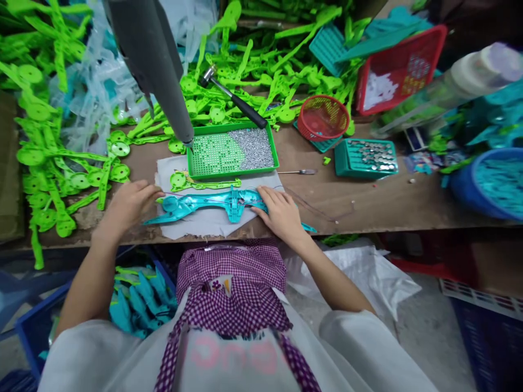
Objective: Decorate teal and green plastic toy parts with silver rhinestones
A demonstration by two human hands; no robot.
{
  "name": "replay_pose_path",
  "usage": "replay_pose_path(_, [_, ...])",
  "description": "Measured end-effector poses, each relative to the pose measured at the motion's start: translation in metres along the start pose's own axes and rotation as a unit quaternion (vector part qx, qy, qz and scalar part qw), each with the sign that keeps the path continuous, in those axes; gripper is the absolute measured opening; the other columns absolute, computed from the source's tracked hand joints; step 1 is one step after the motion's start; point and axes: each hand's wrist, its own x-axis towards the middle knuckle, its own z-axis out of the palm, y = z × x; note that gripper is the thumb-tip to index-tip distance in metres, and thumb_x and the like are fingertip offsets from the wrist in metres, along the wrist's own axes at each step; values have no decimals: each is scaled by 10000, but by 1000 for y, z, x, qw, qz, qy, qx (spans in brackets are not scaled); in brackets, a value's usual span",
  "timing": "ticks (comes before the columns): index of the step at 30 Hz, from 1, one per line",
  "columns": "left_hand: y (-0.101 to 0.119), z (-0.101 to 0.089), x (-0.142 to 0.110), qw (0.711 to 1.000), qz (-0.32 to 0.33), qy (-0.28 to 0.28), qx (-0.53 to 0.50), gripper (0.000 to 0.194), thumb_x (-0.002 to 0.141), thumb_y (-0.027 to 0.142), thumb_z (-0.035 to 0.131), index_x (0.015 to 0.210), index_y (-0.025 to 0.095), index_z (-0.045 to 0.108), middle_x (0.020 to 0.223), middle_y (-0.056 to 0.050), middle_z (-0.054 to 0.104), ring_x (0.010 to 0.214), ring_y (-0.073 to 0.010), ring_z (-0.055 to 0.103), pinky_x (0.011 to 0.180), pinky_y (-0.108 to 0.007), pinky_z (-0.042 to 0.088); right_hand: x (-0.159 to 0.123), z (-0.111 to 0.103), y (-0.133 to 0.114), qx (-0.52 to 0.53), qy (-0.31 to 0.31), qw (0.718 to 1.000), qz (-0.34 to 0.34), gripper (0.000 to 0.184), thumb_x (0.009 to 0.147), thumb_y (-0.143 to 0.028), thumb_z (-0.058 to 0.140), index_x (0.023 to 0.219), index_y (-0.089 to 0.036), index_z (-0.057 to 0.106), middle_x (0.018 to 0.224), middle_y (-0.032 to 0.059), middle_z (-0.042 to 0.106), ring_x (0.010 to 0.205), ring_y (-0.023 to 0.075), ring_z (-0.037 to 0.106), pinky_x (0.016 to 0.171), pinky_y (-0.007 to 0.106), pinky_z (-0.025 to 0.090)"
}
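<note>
1. Turquoise plastic moulding [212, 200], long and curved, lies on a pale cloth [192, 231] near the front edge of the bench, between the two hands. Its long axis runs left to right, across the person's body, with a crosswise bracket [234, 204] near the middle.

2. The right hand [281, 209] is the nearer one: it grips the moulding just right of the bracket, fingers over the far edge and thumb at the near edge. A turquoise tip shows beyond the wrist, apparently the same piece.

3. The left hand [134, 198] is just beside the left end, fingertips pressed together and seemingly pinching a thin dark cord [175, 194]. Whether it also touches the moulding, I cannot tell.

4. The key relation seems to be that the cord leaves the left fingertips toward the right, nearly parallel to the moulding's long axis; its slack loops on the bench beyond the right hand.

5. Just beyond the moulding, a lime-green strip [208, 186] lies roughly parallel to it.

6. Farther out, a green perforated tray [232, 174] holds small metal pieces [257, 147], with a slim screwdriver [300, 172] to its right.
</note>
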Motion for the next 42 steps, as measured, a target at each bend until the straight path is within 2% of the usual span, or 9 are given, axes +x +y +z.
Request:
replay_pose_path(3, [11, 12, -23, 991, -108, 80, 4, 303, 971, 425, 462, 878, 229, 675, 800, -71, 645, 843, -270, 614, 831, -425, 391, -5, -5, 6, -7, -9, 1000, 4, 627, 993, -514, 320, 1449, -102, 442, 1462, 141, 530, 1344, 269, 501, 1069, 441, 396])
replay_pose_path(9, [42, 43, -35, 929, -303, 204, -64, 282, 928, 465, 534, 864, 205, 626, 1195, -163, 610, 1168, -344, 518, 996, -546, 323, -17, -6, 32, -57, 16, 998, 35, 655, 996, -506, 297, 1499, -91, 363, 1508, 176, 456, 1429, 294, 402, 1147, 514, 313])
replay_pose_path(20, [41, 43, 55, 852, -345, 363, -153, 188, 886, 389, 607, 891, 201, 598, 1045, -92, 548, 1143, -296, 505, 1065, -488, 337, -24, -8, 40, -118, 14, 992, 34, 670, 1002, -460, 298, 1429, 41, 422, 1414, 256, 529, 1343, 332, 510, 1121, 514, 351])
replay_pose_path(25, [32, 32, 27, 888, -284, 318, -172, 145, 871, 358, 617, 857, 214, 622, 1135, -76, 560, 1191, -264, 502, 1083, -450, 347, -29, -10, 39, -139, 19, 989, 38, 644, 1000, -430, 321, 1416, 49, 432, 1385, 269, 551, 1321, 335, 533, 1119, 517, 343])
replay_pose_path(29, [28, 25, -14, 947, -245, 176, -107, 183, 830, 387, 661, 757, 220, 654, 1270, -83, 563, 1346, -331, 378, 1128, -537, 247, -29, -6, 38, -129, 31, 990, 42, 645, 998, -439, 320, 1413, 41, 437, 1382, 266, 557, 1311, 343, 539, 1131, 537, 324])
replay_pose_path(33, [31, 31, -24, 965, -250, 51, -55, 195, 856, 358, 616, 744, 206, 665, 1344, -110, 556, 1404, -379, 301, 1085, -631, 189, -31, -4, 44, -91, 16, 995, 46, 658, 997, -452, 319, 1460, 13, 374, 1431, 261, 513, 1345, 346, 503, 1150, 578, 286])
replay_pose_path(36, [31, 31, -26, 965, -254, 39, -57, 169, 862, 338, 601, 792, 211, 689, 1366, -113, 548, 1403, -372, 306, 1074, -626, 193, -38, -14, 47, -41, 11, 999, 23, 737, 974, -524, 362, 1543, -76, 224, 1506, 235, 436, 1415, 362, 409, 1122, 634, 300])
replay_pose_path(39, [27, 29, -32, 964, -249, 44, -80, 157, 852, 335, 615, 791, 217, 699, 1323, -107, 584, 1391, -360, 328, 1085, -600, 203, -38, -33, 33, 2, 87, 996, -15, 817, 929, -556, 471, 1571, -165, 150, 1553, 215, 373, 1460, 365, 329, 1118, 631, 312])
replay_pose_path(42, [14, 28, -35, 962, -236, 62, -119, 150, 855, 357, 628, 824, 228, 697, 1273, -96, 620, 1335, -328, 422, 1086, -553, 256, -20, -39, 2, 66, 140, 983, -103, 665, 934, -427, 538, 1529, -249, 299, 1473, 153, 513, 1374, 280, 482, 1125, 517, 372])
